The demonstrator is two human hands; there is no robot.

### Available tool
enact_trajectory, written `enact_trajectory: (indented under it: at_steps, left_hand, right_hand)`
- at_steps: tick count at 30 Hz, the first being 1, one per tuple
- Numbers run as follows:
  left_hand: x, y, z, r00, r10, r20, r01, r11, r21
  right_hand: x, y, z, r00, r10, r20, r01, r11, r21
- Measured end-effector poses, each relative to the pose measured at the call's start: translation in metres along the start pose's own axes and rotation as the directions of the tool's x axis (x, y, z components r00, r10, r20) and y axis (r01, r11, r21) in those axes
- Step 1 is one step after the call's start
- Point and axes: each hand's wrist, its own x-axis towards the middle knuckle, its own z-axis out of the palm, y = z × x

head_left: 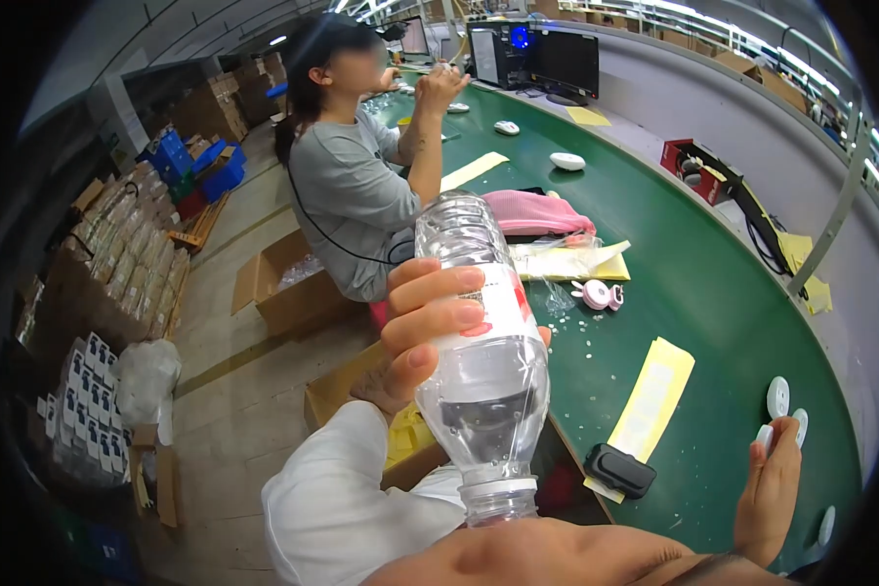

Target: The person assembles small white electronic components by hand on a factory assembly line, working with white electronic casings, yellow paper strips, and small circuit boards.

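My left hand (425, 322) is wrapped round a clear plastic water bottle (488, 391) with a white and red label. The bottle is tipped, its base up and its uncapped neck pointing down toward me, with water inside. Low on the right, my right hand (770, 483) is at the green table. A small white oval plastic piece (765, 439) shows between its thumb and fingers. Another white piece (800, 428) is just behind the fingertips, and a white oval piece (777, 397) sits just beyond them.
On the green table (713, 322) lie yellow paper strips (654, 396), a black case (620, 471), a pink rabbit-shaped item (596, 294) and pink cloth (537, 212). A co-worker (356, 166) sits at the far left. Open cartons (298, 283) stand on the floor.
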Motion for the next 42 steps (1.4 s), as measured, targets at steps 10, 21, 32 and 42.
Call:
enact_trajectory:
  at_steps: [10, 21, 32, 42]
  left_hand:
    - [0.015, -0.007, -0.008, 0.998, -0.002, -0.064, 0.003, 1.0, 0.002]
    - [0.016, -0.016, -0.002, 0.988, 0.109, -0.111, -0.098, 0.99, 0.103]
    - [0.014, -0.007, 0.003, 0.984, -0.043, -0.173, 0.037, 0.999, -0.037]
    - [0.013, -0.017, -0.008, 0.993, 0.091, -0.076, -0.079, 0.987, 0.142]
  right_hand:
    - [0.003, 0.003, 0.005, 0.994, 0.084, 0.068, -0.085, 0.996, 0.018]
    - [0.0, 0.007, 0.007, 0.997, 0.078, 0.018, -0.077, 0.997, -0.008]
    - [0.002, 0.007, 0.009, 0.996, 0.09, 0.018, -0.089, 0.994, -0.062]
    - [0.004, 0.01, 0.014, 0.998, 0.06, 0.031, -0.057, 0.995, -0.078]
